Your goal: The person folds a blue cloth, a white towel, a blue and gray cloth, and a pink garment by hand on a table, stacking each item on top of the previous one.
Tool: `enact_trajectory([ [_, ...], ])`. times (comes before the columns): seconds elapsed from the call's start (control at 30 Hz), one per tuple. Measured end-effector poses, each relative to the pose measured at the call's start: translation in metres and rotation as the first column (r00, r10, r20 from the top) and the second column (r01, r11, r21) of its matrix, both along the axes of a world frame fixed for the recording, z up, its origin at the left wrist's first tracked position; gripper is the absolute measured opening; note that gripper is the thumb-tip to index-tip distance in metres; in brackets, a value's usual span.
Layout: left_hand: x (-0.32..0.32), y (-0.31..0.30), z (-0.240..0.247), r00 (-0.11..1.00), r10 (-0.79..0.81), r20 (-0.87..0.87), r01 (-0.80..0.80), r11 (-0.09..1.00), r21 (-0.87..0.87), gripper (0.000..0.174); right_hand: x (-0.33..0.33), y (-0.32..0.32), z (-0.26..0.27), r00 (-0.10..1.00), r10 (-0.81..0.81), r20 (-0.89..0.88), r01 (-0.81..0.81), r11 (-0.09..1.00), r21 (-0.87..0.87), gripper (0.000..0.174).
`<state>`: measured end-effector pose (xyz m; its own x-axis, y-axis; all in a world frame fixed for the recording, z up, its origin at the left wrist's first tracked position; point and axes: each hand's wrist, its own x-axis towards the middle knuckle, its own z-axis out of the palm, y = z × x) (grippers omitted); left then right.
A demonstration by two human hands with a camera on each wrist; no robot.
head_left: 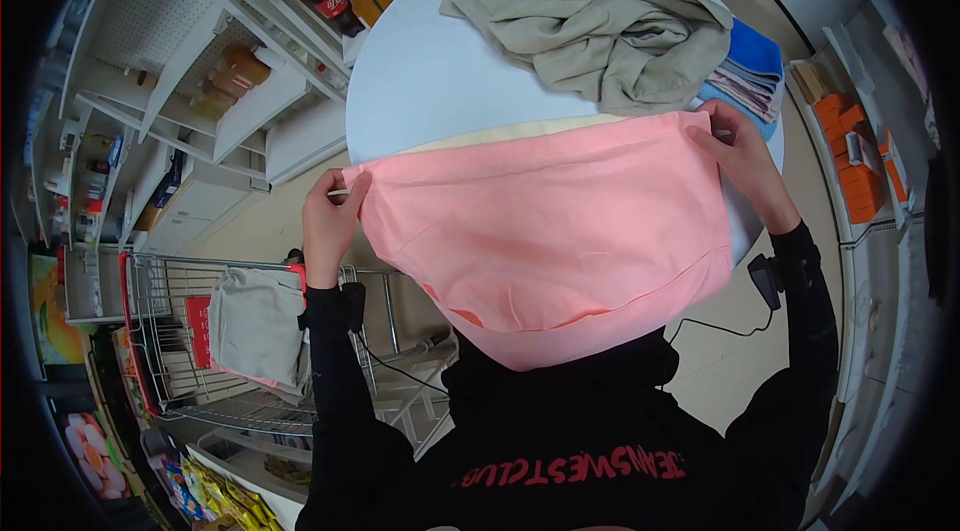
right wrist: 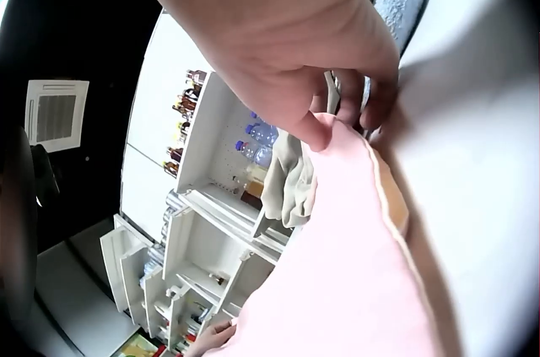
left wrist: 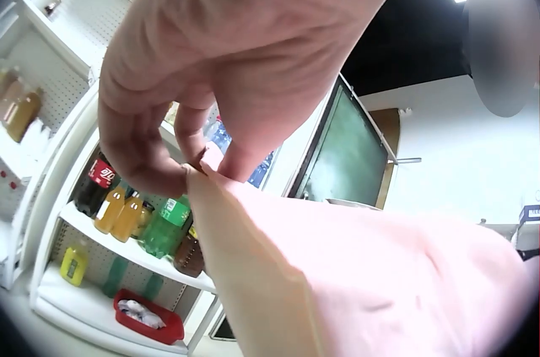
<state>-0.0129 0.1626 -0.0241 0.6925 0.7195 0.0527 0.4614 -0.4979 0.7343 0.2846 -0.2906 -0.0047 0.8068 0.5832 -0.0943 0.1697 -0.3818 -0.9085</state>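
Note:
A pink piece of fabric [head_left: 560, 221] with a cream underside is stretched between both hands, its far edge nearly straight across the round white table [head_left: 410, 91]. The left hand [head_left: 332, 226] pinches its left corner between thumb and fingers; the left wrist view shows the corner's raw-looking edge in the pinch. At the right corner, the right hand [head_left: 745, 153] pinches the fabric, low over the tabletop in the right wrist view. Its near part sags in folds towards the person's chest. Beyond it lies a crumpled khaki cloth [head_left: 610, 21].
Folded blue and striped towels [head_left: 745, 76] sit at the table's right edge. A wire shopping cart [head_left: 175, 386] with a folded grey-green cloth [head_left: 255, 326] stands at the left. Shelves with bottles [head_left: 335, 3] line the left, and orange items [head_left: 850, 156] fill a right-hand shelf.

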Motion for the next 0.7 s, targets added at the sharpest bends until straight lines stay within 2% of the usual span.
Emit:
enact_trajectory([
  [0.07,-0.008,0.011,-0.011,0.999,-0.04,0.037,0.043,0.996,-0.081,0.033,0.003,0.001,0.001,0.996,0.038,-0.078,-0.029,0.994,0.106,0.019],
  [0.1,-0.01,0.014,-0.013,0.997,-0.059,0.056,0.065,0.991,-0.12,0.032,0.001,0.002,0.005,0.996,0.041,-0.075,-0.033,0.994,0.106,0.019],
  [0.2,-0.012,0.012,-0.014,0.989,-0.045,0.144,0.075,0.975,-0.211,0.03,-0.017,0.01,0.028,0.949,-0.017,-0.313,0.069,0.986,0.154,0.021],
  [0.33,-0.014,0.012,-0.015,0.977,-0.018,0.213,0.089,0.941,-0.326,0.028,-0.026,0.013,0.038,0.908,-0.034,-0.417,0.098,0.987,0.131,0.023],
  [0.37,-0.014,0.013,-0.015,0.975,-0.009,0.223,0.091,0.928,-0.361,0.028,-0.025,0.01,0.038,0.909,-0.034,-0.415,0.097,0.986,0.132,0.023],
  [0.47,-0.017,0.017,-0.017,0.979,-0.035,0.203,0.11,0.924,-0.367,0.03,-0.014,-0.002,0.036,0.979,0.055,-0.196,-0.089,0.982,-0.167,0.024],
  [0.6,-0.02,0.016,-0.017,0.972,-0.057,0.229,0.143,0.914,-0.38,0.032,-0.014,-0.002,0.033,0.948,-0.009,-0.319,-0.007,0.999,-0.049,0.025],
  [0.7,-0.016,0.015,-0.016,0.964,-0.075,0.253,0.169,0.912,-0.373,0.032,-0.014,0.009,0.039,0.975,0.002,-0.224,-0.025,0.994,-0.103,0.026],
])
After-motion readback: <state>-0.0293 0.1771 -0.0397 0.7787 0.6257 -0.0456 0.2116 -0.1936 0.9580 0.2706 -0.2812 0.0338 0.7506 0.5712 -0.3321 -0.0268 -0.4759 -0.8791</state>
